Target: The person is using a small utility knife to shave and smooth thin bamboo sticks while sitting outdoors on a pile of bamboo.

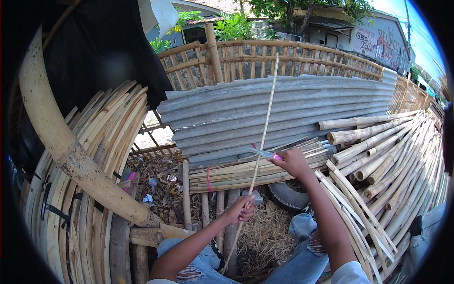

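My left hand (240, 209) is closed around the lower part of a long, thin bamboo strip (269, 106). The strip slants up and away, its far end reaching the height of the fence and its near end down by my legs. In my right hand (291, 162) is a knife (259, 151) with a pink handle, gripped in closed fingers. Its blade points left and crosses the strip above my left hand; whether it cuts in or only rests there, I cannot tell.
Behind the strip lies a tied bundle of bamboo slats (236, 176), backed by a corrugated metal sheet (283, 104). A tyre (289, 198) and pale shavings (260, 229) are below. Bamboo poles (373, 135) pile up right; a thick bamboo pole (80, 161) and upright slats (113, 118) stand left.
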Available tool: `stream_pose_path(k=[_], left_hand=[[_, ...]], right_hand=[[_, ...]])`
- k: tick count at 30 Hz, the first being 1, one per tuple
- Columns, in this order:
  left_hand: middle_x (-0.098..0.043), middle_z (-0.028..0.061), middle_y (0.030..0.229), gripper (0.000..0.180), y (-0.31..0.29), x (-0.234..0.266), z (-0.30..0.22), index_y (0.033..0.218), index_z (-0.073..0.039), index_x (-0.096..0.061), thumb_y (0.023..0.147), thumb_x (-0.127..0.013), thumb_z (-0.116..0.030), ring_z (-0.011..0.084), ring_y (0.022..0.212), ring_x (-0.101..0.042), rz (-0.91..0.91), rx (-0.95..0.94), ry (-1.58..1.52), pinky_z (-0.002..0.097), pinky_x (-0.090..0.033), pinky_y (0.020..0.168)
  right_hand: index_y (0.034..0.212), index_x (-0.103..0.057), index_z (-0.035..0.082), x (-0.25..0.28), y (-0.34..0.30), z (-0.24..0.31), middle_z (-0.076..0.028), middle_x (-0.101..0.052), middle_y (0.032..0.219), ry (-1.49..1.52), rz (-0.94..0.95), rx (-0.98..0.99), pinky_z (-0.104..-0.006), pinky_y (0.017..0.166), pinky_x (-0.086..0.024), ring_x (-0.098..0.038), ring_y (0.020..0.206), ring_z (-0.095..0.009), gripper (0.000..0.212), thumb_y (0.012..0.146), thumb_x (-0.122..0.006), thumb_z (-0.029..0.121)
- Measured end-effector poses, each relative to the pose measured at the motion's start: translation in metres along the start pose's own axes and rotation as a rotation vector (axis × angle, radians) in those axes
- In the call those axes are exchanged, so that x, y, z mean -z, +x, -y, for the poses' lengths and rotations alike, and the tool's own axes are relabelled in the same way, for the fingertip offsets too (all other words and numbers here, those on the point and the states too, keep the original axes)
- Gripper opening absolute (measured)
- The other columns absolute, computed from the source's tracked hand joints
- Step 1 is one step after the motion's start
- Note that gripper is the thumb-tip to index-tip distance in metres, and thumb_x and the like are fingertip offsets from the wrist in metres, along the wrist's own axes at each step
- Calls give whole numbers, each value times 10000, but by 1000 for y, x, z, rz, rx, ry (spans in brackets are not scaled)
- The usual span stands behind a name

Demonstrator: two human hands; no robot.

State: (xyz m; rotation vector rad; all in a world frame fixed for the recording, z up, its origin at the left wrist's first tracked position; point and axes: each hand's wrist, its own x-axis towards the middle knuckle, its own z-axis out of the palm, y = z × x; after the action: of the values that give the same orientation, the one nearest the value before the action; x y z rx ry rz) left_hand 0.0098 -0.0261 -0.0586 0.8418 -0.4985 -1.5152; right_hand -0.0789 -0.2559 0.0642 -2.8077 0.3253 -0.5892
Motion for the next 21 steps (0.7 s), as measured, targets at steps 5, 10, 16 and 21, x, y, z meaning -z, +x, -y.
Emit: stream_pose_path(k=[5, 10, 16, 21], left_hand=[[-228, -75, 462, 410, 2, -2, 3, 658, -141, -369, 944, -374, -435, 26, 366, -191, 115, 74, -46, 196, -151, 324], [-227, -76, 468, 412, 3, -3, 5, 664, -141, -367, 945, -369, -442, 27, 372, -189, 149, 103, -65, 193, -149, 327], [-230, -76, 476, 411, 5, -2, 11, 676, -139, -367, 943, -376, -451, 26, 377, -185, 162, 134, -79, 190, -152, 332], [-232, -76, 483, 406, 7, -3, 12, 681, -139, -370, 941, -385, -451, 25, 378, -183, 177, 137, -102, 189, -154, 334]], right_hand=[[661, -659, 85, 4, 9, -11, -133, -540, 514, -110, -185, -81, -421, 497, -422, -563, 534, -333, 505, 809, -529, 551], [691, -673, 103, 6, 26, -19, -134, -572, 553, -93, -354, -250, -426, 512, -433, -586, 570, -335, 505, 814, -508, 564], [731, -676, 84, 20, 33, -28, -169, -575, 582, -51, -380, -431, -449, 543, -430, -587, 607, -364, 533, 820, -494, 577], [779, -687, 68, 34, 34, -32, -196, -610, 658, -37, -400, -590, -464, 614, -460, -605, 680, -390, 568, 820, -481, 595]])
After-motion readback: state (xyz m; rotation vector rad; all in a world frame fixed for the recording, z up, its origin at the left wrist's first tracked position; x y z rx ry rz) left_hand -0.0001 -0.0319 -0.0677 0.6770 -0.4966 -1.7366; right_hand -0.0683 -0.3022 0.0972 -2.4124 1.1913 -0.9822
